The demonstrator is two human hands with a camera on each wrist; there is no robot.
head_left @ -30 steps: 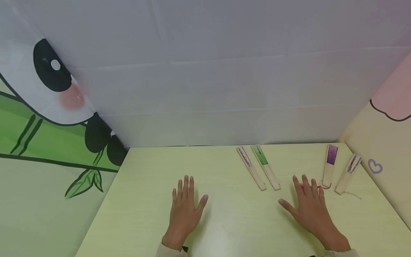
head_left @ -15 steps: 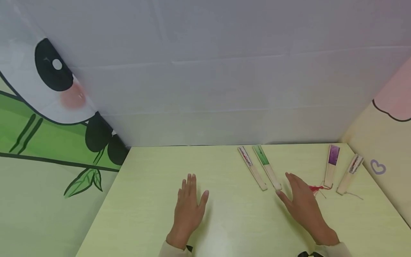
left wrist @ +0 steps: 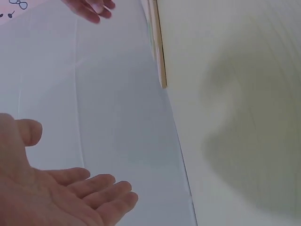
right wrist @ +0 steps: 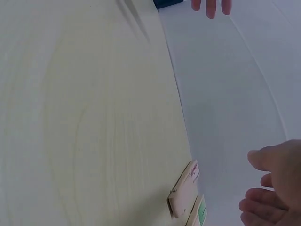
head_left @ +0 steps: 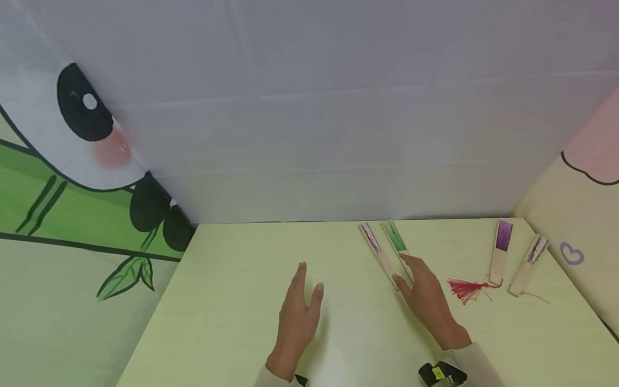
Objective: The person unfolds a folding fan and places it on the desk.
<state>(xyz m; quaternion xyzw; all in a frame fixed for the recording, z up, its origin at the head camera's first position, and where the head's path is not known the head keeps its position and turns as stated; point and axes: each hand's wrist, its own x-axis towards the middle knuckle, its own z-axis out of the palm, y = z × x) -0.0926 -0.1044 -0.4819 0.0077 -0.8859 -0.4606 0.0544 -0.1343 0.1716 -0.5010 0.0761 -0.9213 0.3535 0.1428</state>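
My right hand (head_left: pixel 427 301) hovers over the lower end of a folded hand fan with a green band (head_left: pixel 394 235) and covers part of it. Just left of it lies a second folded fan with a white patterned band (head_left: pixel 371 239). In the right wrist view, that patterned fan (right wrist: pixel 184 192) and the green-banded fan (right wrist: pixel 201 212) lie below my relaxed fingers (right wrist: pixel 263 205), with a gap between. My left hand (head_left: pixel 296 325) is raised above the table, holding nothing. Its fingers (left wrist: pixel 103 190) are extended in the left wrist view.
Farther right on the pale table (head_left: pixel 232 290) lie a purple-banded folded fan (head_left: pixel 503 236) with a red tassel (head_left: pixel 466 290) and another patterned fan (head_left: pixel 529 263) trailing a thin cord. A grey-white wall panel (head_left: pixel 309 134) borders the table's back edge; printed side panels flank it.
My right hand has moved left from beside the red tassel to the green-banded fan, uncovering the tassel. The left hand has shifted slightly right and turned more edge-on. The fans stay put.
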